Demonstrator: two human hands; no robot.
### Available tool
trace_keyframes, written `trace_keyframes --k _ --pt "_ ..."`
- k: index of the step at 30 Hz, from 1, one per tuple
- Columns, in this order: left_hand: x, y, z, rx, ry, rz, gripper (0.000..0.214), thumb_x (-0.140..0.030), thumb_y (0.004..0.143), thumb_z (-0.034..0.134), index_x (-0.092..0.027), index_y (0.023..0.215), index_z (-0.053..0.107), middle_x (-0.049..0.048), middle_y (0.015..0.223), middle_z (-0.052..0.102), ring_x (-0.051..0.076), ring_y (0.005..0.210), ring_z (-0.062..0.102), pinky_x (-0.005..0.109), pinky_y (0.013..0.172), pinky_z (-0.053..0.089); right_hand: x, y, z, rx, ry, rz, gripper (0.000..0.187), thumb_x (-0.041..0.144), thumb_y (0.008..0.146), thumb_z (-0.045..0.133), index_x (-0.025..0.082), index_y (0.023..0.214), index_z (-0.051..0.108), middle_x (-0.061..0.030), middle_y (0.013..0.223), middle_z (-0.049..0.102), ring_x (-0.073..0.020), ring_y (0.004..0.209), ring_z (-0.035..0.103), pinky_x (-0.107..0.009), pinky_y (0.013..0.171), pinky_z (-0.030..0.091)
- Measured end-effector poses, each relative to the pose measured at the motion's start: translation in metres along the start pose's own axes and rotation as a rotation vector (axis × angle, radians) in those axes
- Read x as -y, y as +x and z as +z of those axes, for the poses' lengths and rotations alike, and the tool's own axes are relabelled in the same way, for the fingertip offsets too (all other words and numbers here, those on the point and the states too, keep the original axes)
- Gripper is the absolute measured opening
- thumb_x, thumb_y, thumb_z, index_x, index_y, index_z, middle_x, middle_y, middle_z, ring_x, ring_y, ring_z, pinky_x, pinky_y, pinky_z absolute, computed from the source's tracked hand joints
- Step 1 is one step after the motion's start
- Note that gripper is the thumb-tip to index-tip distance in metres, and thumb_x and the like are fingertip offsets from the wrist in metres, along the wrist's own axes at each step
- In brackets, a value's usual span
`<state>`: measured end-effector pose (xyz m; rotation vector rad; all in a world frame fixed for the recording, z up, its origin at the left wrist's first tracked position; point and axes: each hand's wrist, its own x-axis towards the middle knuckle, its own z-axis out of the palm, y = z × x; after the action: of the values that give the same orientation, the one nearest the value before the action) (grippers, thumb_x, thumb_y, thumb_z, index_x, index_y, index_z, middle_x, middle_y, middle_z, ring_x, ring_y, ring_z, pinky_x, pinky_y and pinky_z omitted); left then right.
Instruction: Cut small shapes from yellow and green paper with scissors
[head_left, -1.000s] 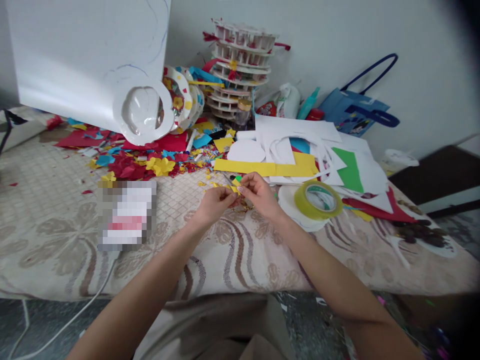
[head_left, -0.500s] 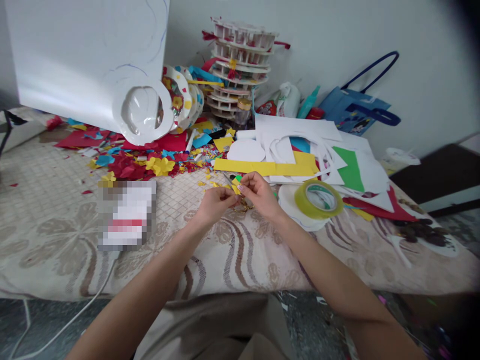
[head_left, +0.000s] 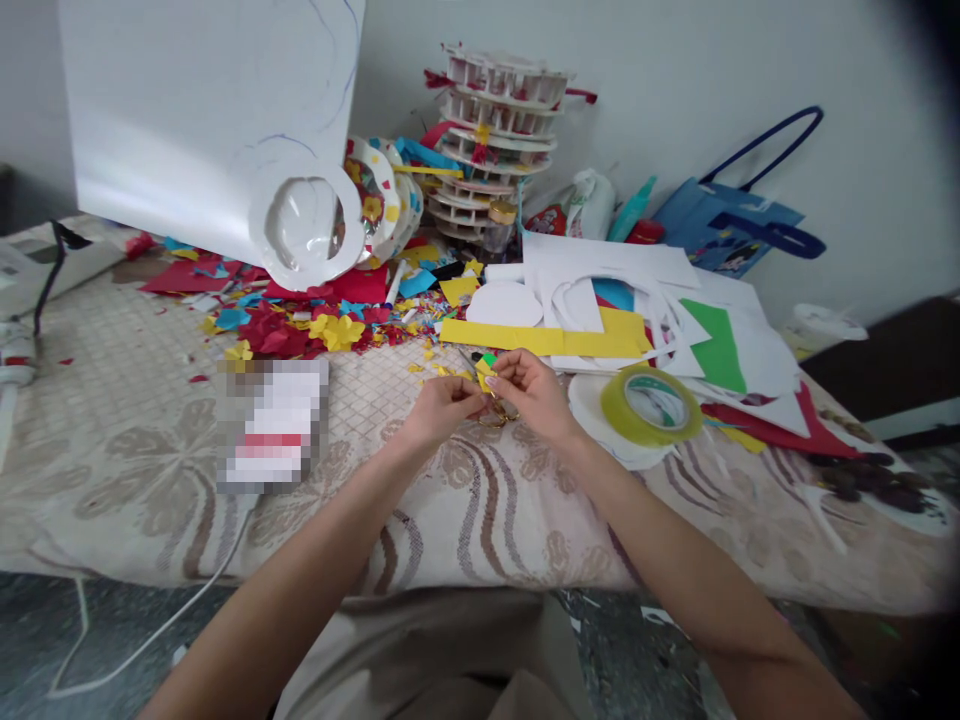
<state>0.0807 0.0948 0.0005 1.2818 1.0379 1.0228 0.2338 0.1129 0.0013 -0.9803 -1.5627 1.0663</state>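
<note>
With my right hand (head_left: 531, 392) I pinched a yellow scrap (head_left: 486, 374); my left hand (head_left: 441, 408) had fingers pressed together, on what I couldn't tell. Tape (head_left: 636, 428) lay right.

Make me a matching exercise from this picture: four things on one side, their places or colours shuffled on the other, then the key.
Things
1. small yellow paper piece
2. scissors
3. roll of tape
4. blue bag

Places or colours
A. resting on a white paper shape
B. at the back right
C. held in the right hand
D. partly gold-coloured

Right pairs
1-C, 2-D, 3-A, 4-B
</note>
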Motion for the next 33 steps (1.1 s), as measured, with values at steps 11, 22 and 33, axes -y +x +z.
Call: trace_keyframes --k 11,22,33 --pt "0.001 0.001 -0.001 -0.01 -0.008 -0.058 0.018 -0.03 0.069 0.064 -0.014 0.063 0.061 0.0022 0.06 0.062 0.011 0.055 0.055 0.024 0.057 0.043 -0.005 0.0 -0.002 -0.002 0.072 0.057 0.023 0.033 0.073 0.066 0.02 0.088 0.053 0.0032 0.066 0.055 -0.0109 0.059 0.053 -0.026 0.059 0.046" --pt "-0.01 -0.002 -0.005 0.24 -0.605 -0.366 0.011 -0.021 0.07 0.068 -0.012 0.069 0.062 0.003 0.066 0.061 0.008 0.056 0.054 0.022 0.058 0.045 0.007 0.001 -0.013 0.113 -0.097 -0.218 0.013 0.034 0.076 0.064 0.022 0.077 0.06 -0.0043 0.094 0.057 -0.0183 0.096 0.054 -0.035 0.085 0.043" --pt "-0.006 0.0 -0.002 0.054 -0.045 -0.02 0.021 -0.033 0.072 0.064 -0.012 0.072 0.061 0.0016 0.063 0.06 0.01 0.059 0.055 0.023 0.06 0.043 0.001 0.0 -0.011 0.114 -0.118 -0.004 0.019 0.034 0.075 0.065 0.02 0.083 0.054 0.0017 0.07 0.055 -0.0115 0.064 0.051 -0.024 0.059 0.04"
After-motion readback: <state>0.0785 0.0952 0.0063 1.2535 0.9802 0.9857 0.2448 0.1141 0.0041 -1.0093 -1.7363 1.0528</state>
